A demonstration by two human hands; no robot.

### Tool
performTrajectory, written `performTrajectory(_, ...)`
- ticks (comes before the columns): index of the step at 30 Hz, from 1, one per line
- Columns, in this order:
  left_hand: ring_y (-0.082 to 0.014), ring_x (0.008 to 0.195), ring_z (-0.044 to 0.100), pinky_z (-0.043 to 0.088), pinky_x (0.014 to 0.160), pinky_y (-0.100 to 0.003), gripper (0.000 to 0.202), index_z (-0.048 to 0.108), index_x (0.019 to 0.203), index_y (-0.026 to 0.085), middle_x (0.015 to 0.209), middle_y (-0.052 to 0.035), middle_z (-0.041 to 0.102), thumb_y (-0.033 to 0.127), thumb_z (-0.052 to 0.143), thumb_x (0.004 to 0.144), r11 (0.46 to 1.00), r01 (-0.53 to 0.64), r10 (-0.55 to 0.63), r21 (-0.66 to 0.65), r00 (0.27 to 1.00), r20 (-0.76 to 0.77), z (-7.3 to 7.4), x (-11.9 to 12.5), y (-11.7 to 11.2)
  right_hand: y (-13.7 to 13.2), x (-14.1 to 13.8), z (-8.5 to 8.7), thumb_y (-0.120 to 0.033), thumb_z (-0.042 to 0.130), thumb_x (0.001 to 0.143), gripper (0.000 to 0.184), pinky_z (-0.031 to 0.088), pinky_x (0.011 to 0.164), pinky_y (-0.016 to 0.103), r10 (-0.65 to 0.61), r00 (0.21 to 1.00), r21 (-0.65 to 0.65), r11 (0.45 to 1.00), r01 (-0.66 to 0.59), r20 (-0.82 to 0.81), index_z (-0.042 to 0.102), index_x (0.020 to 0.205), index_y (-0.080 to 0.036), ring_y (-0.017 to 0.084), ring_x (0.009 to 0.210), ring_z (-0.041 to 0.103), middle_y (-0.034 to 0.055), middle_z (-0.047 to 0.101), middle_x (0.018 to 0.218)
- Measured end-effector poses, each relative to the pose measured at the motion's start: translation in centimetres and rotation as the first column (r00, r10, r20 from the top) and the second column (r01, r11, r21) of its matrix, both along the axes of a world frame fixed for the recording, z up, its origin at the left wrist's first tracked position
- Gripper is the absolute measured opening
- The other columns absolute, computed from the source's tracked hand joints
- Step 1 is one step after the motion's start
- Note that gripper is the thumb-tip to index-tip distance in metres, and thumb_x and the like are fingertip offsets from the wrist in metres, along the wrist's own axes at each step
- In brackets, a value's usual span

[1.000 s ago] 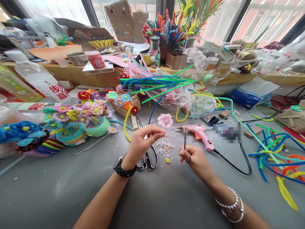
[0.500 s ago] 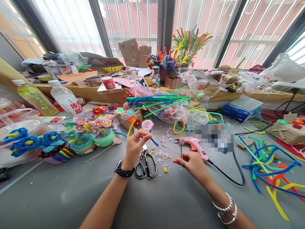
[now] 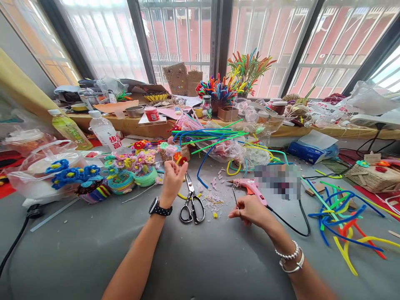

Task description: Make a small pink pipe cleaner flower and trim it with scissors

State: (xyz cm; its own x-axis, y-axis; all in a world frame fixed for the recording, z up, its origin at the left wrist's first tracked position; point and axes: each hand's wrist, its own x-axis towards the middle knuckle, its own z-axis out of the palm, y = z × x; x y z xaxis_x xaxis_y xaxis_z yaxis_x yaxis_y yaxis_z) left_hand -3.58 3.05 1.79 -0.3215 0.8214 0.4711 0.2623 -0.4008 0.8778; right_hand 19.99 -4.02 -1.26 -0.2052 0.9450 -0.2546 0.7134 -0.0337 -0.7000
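Note:
My left hand (image 3: pixel 173 181) is closed in a pinch, raised over the table left of the scissors. A small pale pink fuzzy flower (image 3: pixel 171 151) shows just above its fingertips; its lower part is hidden. Between the fingers of my right hand (image 3: pixel 252 210) is a thin dark stick (image 3: pixel 236 199), its upper end near the nozzle of the pink glue gun (image 3: pixel 246 184). Black-handled scissors (image 3: pixel 192 206) lie half-spread between the hands. Pale scraps (image 3: pixel 214 204) and a small yellow piece (image 3: pixel 215 215) are scattered beside them.
Fuzzy flowers in coiled pots (image 3: pixel 145 175) and blue flowers (image 3: pixel 73 175) stand at left, before two bottles (image 3: pixel 104 131). Loose coloured pipe cleaners (image 3: pixel 343 221) lie at right, near a tissue pack (image 3: pixel 312 148). A cord (image 3: pixel 293 225) trails from the glue gun.
My left hand has moved left and away with the pink flower, toward the potted flowers. My right hand stays by the glue gun, still gripping the stick. The camera view has shifted.

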Motion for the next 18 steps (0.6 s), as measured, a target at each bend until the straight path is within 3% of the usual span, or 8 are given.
performTrajectory(3, -0.0052, 0.042, 0.034, 0.031, 0.045, -0.02, 0.036, 0.03, 0.061, 0.02, 0.05, 0.0102, 0.035, 0.025, 0.066, 0.058, 0.975, 0.172, -0.202, -0.141, 0.951, -0.236, -0.4, 0.3, -1.9, 0.3, 0.3, 0.1, -0.04, 0.066, 0.06, 0.041, 0.029, 0.036, 0.019, -0.016, 0.998, 0.04, 0.999, 0.013, 0.063, 0.038, 0.041, -0.017, 0.009, 0.038, 0.047, -0.0034, 0.049, 0.037)
performTrajectory(5, -0.0067, 0.045, 0.04, 0.034, 0.047, -0.021, 0.033, 0.029, 0.065, 0.021, 0.058, 0.0075, 0.045, 0.027, 0.061, 0.063, 0.92, 0.266, -0.367, -0.288, 0.842, -0.395, -1.1, 0.9, -3.6, 0.4, 0.4, 0.0, -0.037, 0.066, 0.06, 0.041, 0.029, 0.035, 0.019, -0.027, 0.995, 0.044, 0.999, 0.023, 0.098, 0.037, 0.04, -0.017, 0.008, 0.037, 0.046, -0.0036, 0.047, 0.036)
performTrajectory(8, -0.0094, 0.055, 0.051, 0.041, 0.056, -0.025, 0.023, 0.031, 0.072, 0.021, 0.078, 0.0013, 0.058, 0.026, 0.054, 0.068, 0.834, 0.35, -0.541, -0.426, 0.672, -0.506, -2.1, 2.0, -6.1, 0.5, 0.5, -0.3, -0.033, 0.065, 0.063, 0.039, 0.031, 0.033, 0.018, -0.025, 0.991, 0.002, 1.0, 0.025, 0.129, 0.038, 0.04, -0.017, 0.008, 0.031, 0.045, -0.0029, 0.048, 0.036)
performTrajectory(11, -0.0154, 0.074, 0.057, 0.042, 0.067, -0.028, 0.019, 0.034, 0.075, 0.021, 0.083, -0.0012, 0.06, 0.019, 0.051, 0.067, 0.828, 0.332, -0.56, -0.453, 0.533, -0.634, -2.5, 3.3, -7.5, 0.4, 0.5, -0.5, -0.031, 0.065, 0.063, 0.037, 0.033, 0.033, 0.018, -0.019, 0.988, -0.014, 1.0, 0.022, 0.155, 0.041, 0.04, -0.017, 0.009, 0.031, 0.047, -0.0019, 0.049, 0.036)
performTrajectory(13, -0.0183, 0.077, 0.057, 0.042, 0.067, -0.029, 0.019, 0.036, 0.075, 0.021, 0.082, -0.0029, 0.06, 0.015, 0.05, 0.064, 0.829, 0.322, -0.559, -0.457, 0.483, -0.674, -2.6, 4.1, -7.8, 0.4, 0.4, -0.4, -0.034, 0.065, 0.063, 0.037, 0.033, 0.034, 0.017, -0.02, 0.983, 0.006, 1.0, 0.019, 0.18, 0.042, 0.04, -0.016, 0.009, 0.031, 0.048, -0.0018, 0.049, 0.036)
performTrajectory(18, -0.0197, 0.072, 0.057, 0.043, 0.064, -0.03, 0.013, 0.037, 0.07, 0.02, 0.073, -0.0032, 0.058, 0.012, 0.045, 0.065, 0.833, 0.346, -0.553, -0.432, 0.502, -0.665, -2.9, 5.0, -7.6, 0.6, 0.3, -0.4, -0.037, 0.065, 0.064, 0.036, 0.033, 0.036, 0.019, -0.048, 0.967, 0.082, 0.996, 0.028, 0.251, 0.047, 0.04, -0.016, 0.009, 0.031, 0.048, -0.0007, 0.051, 0.037)
